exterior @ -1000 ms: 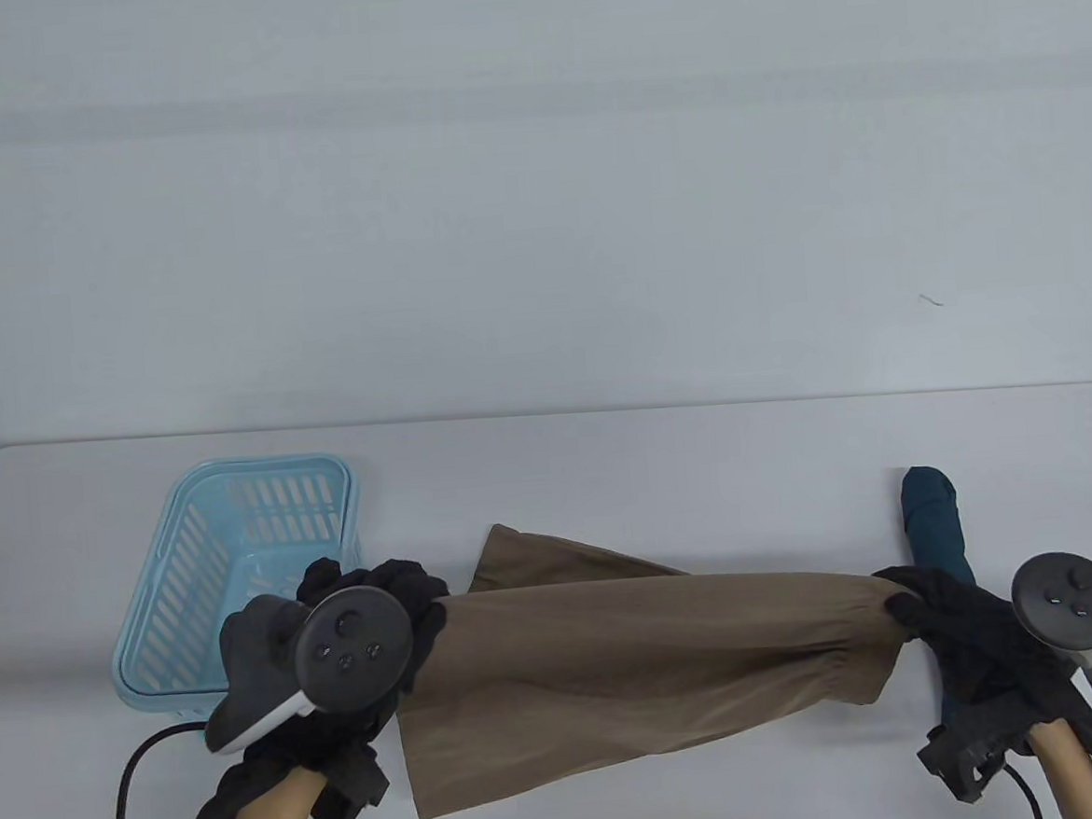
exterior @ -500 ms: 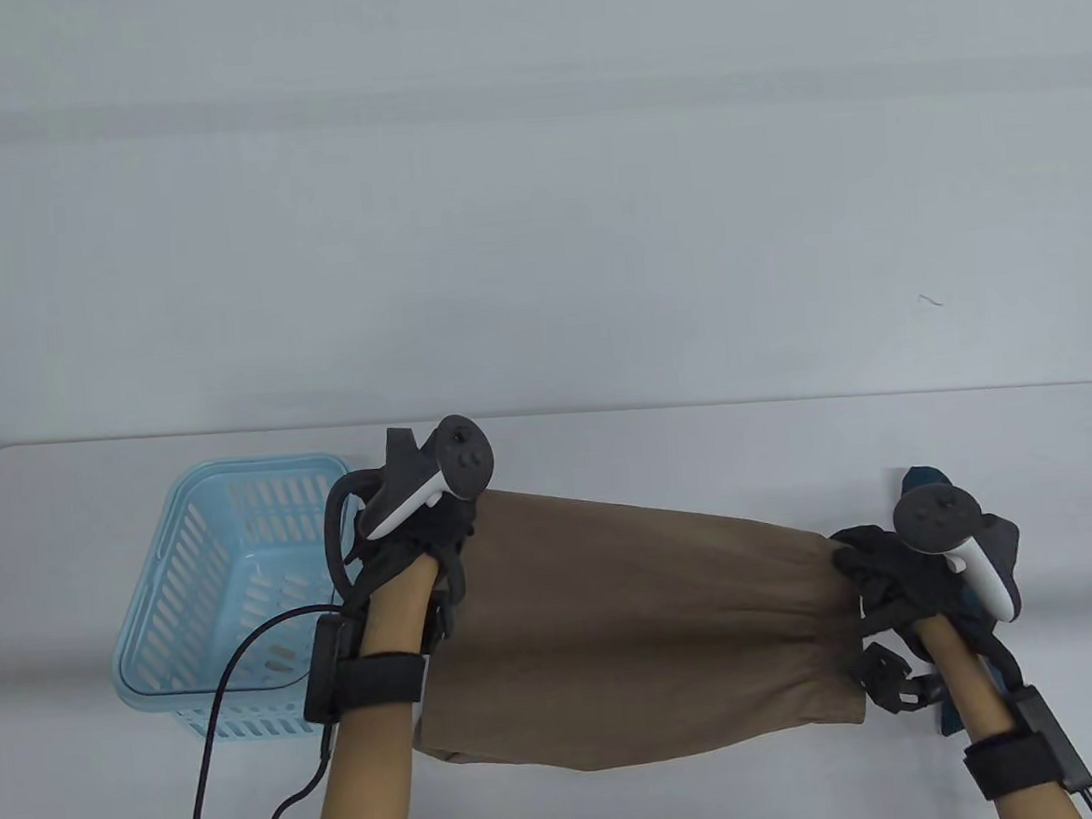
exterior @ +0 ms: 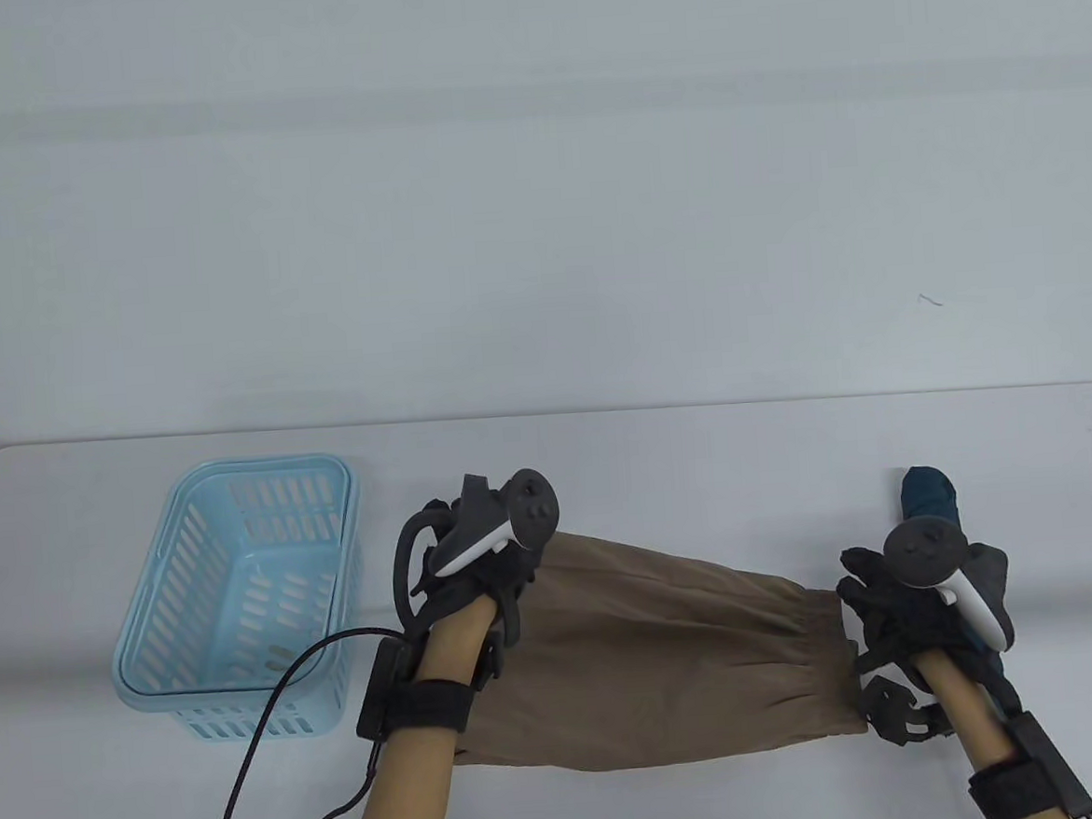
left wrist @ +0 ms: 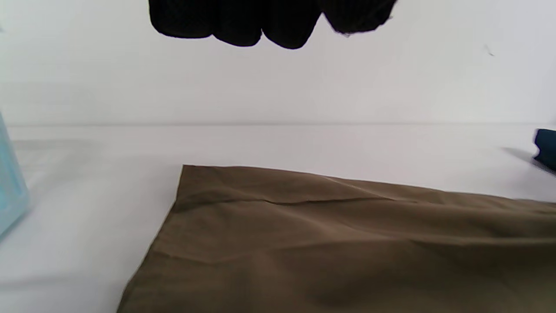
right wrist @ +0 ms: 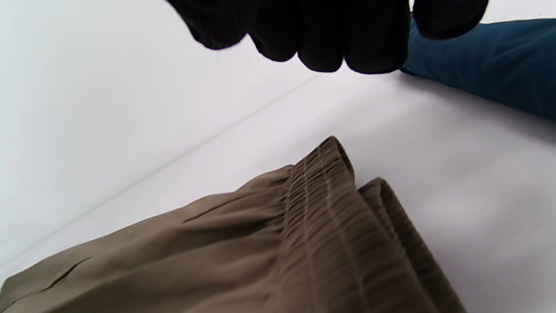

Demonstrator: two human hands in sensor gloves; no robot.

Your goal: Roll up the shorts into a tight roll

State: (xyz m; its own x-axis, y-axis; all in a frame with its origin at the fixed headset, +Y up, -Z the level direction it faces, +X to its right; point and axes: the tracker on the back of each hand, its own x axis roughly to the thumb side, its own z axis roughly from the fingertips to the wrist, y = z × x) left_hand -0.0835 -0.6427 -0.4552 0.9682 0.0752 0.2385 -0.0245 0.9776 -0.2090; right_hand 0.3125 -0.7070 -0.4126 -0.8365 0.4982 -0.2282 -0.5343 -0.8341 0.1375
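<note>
The brown shorts [exterior: 676, 662] lie flat on the white table, folded lengthwise, leg hems to the left and the elastic waistband to the right. My left hand [exterior: 488, 577] hovers over the far left corner; in the left wrist view its fingertips [left wrist: 260, 21] hang clear above the cloth [left wrist: 347, 243] and hold nothing. My right hand [exterior: 881, 592] is at the waistband end; in the right wrist view its fingers [right wrist: 325, 34] curl above the gathered waistband [right wrist: 321, 204] without touching it.
A light blue plastic basket [exterior: 232, 469] stands left of the shorts, seen also in the left wrist view [left wrist: 8, 191]. A rolled dark teal garment [exterior: 931, 504] lies behind my right hand. A black cable [exterior: 276, 690] trails from my left wrist.
Both hands carried the stretched shorts away from me and laid them flat on the table. Both hands have let go of the cloth and drawn back slightly.
</note>
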